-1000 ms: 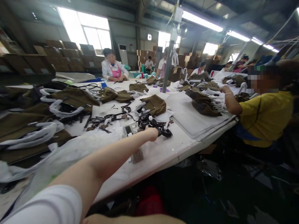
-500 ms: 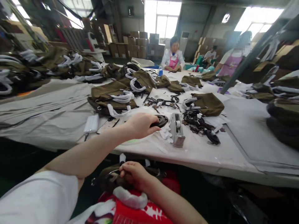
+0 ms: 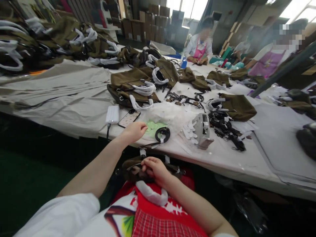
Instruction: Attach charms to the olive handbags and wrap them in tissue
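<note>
My left hand (image 3: 134,132) is over the table's front edge, its thumb and fingertips pressed together beside a pile of green pieces (image 3: 154,127). Whatever those fingertips hold is too small to tell. Just right of the pile lies a coiled black strap (image 3: 163,135), its tail reaching the edge. An olive and black bag (image 3: 132,169) with white-wrapped handles rests on my lap below the table. My right hand (image 3: 156,169) is closed at the bag's upper edge, pinching it.
A tape dispenser (image 3: 202,131) stands right of white pieces (image 3: 190,131). A phone (image 3: 129,118) and white power bank (image 3: 113,114) lie left. Beyond are olive bags (image 3: 130,79) and black straps (image 3: 225,126). A person in a pink apron (image 3: 200,51) works across the table.
My left hand has drawn back from the coiled strap, uncovering it, the phone and the green pieces. My right hand stays at the bag. The view has tilted and shifted.
</note>
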The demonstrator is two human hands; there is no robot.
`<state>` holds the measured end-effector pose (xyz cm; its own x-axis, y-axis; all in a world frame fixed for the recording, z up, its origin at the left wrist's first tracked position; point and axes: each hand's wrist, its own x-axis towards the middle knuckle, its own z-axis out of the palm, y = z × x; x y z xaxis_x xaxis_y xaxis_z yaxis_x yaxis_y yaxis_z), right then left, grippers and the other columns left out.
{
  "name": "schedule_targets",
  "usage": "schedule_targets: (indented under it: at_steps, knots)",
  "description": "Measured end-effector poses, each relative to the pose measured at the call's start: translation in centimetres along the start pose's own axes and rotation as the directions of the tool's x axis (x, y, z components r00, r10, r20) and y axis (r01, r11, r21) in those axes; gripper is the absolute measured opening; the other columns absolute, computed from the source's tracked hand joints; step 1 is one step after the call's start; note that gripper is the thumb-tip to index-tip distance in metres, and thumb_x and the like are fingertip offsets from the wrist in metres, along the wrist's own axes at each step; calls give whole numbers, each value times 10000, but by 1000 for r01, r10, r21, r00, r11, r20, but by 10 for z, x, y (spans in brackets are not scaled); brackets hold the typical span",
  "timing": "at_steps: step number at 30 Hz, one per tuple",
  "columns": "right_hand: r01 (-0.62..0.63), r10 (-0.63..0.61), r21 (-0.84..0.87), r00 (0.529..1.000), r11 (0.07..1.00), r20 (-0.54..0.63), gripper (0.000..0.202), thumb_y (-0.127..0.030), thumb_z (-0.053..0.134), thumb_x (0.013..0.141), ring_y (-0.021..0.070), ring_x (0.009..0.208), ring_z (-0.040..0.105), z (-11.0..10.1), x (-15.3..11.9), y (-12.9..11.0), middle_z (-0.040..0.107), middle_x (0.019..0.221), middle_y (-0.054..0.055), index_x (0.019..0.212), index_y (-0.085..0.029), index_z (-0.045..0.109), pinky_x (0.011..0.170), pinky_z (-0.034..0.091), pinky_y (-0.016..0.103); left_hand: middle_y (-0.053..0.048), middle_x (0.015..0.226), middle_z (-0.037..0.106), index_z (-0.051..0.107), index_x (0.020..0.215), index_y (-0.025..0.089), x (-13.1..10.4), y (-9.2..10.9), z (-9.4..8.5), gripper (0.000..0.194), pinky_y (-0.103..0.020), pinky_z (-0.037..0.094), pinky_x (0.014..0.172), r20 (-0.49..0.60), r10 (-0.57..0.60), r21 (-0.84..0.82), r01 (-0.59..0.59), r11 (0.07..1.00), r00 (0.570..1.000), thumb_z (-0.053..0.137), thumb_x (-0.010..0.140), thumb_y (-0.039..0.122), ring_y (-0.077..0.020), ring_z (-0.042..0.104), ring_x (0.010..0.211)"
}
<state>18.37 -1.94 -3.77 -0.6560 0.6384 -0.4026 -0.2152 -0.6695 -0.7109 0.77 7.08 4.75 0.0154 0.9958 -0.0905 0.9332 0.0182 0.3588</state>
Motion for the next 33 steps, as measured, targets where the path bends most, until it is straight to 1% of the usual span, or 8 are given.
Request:
schedule_targets:
  at_steps: [5,9,12,18,22,24,27,33]
  knots:
    - [13,-15,-15,996,1000,-84,279,-411,698,720,20,330,238,7,2,-3,639,578,-15,767,-143,637,346,88,198,-85,728,744,733,698,215,-42,-32,34,301,-283,443,635,172,-115,3,116,993,978,563,805,439,-245,678,723]
    - [8,-13,-46,995,999,-102,290,-419,703,714,17,331,237,11,4,-4,637,576,-16,760,-141,634,346,85,199,-126,751,746,743,736,200,-52,-33,67,486,-295,435,591,175,-225,-13,231,973,958,491,810,608,-271,686,721]
    - [15,-20,-58,996,998,-91,293,-420,698,726,15,329,240,11,5,-2,637,577,-14,768,-136,639,348,91,197,-131,792,755,751,799,197,-53,-31,77,487,-287,438,588,158,-268,-33,276,961,951,494,806,610,-277,698,771]
    - [28,-36,-90,996,996,-85,281,-412,682,746,19,331,240,10,6,0,635,575,-13,776,-136,636,351,95,197,-91,904,758,709,944,204,-63,-27,70,291,-279,465,683,9,-309,-64,309,949,951,523,811,384,-249,690,864]
    - [55,-62,-113,996,992,-65,298,-433,679,749,21,337,237,12,6,0,639,573,-12,785,-141,638,356,94,201,-66,846,747,676,895,202,-70,-25,60,279,-277,476,709,-128,-279,-296,232,926,952,449,879,365,-224,689,821]
    - [72,-81,-124,994,990,-71,313,-452,682,745,23,338,238,12,6,0,640,569,-13,781,-144,639,357,95,204,-59,832,743,663,877,202,-72,-23,53,313,-271,480,725,-120,-201,-368,144,918,972,396,918,360,-209,688,804]
    - [105,-116,-132,990,986,-79,323,-468,682,740,25,342,238,12,5,-2,636,564,-15,773,-150,635,360,93,206,-75,862,737,663,914,198,-77,-20,41,331,-298,483,753,-54,-56,-280,39,959,997,361,936,332,-227,683,818]
    - [130,-140,-140,988,982,-64,331,-483,675,760,30,356,240,11,5,-5,646,581,-9,794,-157,631,369,97,203,-108,1268,655,565,1281,187,-89,-25,33,438,-348,431,1003,89,101,-285,-72,956,991,319,963,360,-248,603,1163]
